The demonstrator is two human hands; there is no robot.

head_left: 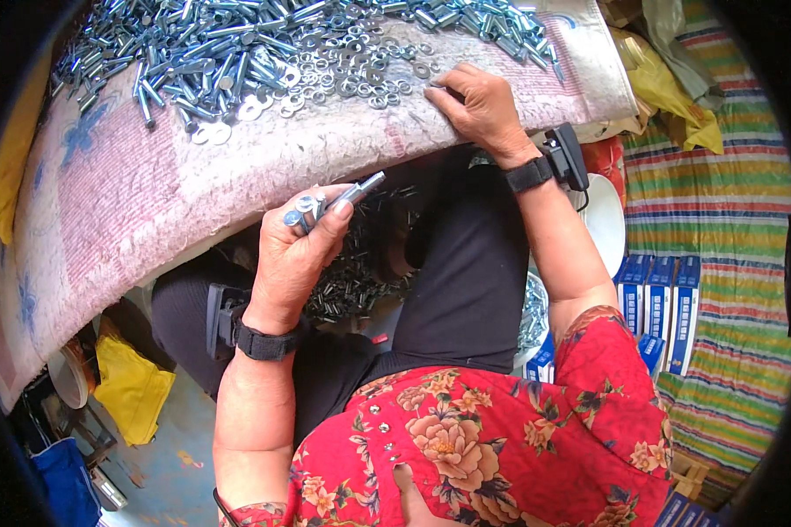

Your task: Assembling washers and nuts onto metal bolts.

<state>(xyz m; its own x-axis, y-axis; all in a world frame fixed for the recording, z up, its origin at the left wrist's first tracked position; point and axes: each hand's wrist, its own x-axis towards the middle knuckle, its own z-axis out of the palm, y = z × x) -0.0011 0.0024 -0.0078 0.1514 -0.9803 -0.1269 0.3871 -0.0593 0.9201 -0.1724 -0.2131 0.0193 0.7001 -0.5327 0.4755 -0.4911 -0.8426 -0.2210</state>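
Several silver bolts (308, 209) are gripped in my left hand (288, 259), which is raised just off the table's near edge. Their round heads show above the fingers, and one shank points up to the right. My right hand (482, 107) rests over the cloth-covered table (290, 167), its thumb and forefinger pinched together beside the loose washers (360, 66). What sits between those fingertips is too small to make out. Behind the washers spreads a big heap of silver bolts (185, 53), with a few flat washers (211, 133) along its front.
Below the table, a mass of small dark metal pieces (351, 285) lies between my knees. At my right are a tub of metal parts (533, 316), blue-and-white boxes (659, 294) and a striped sheet (712, 220). A yellow cloth or bag (132, 386) is at lower left.
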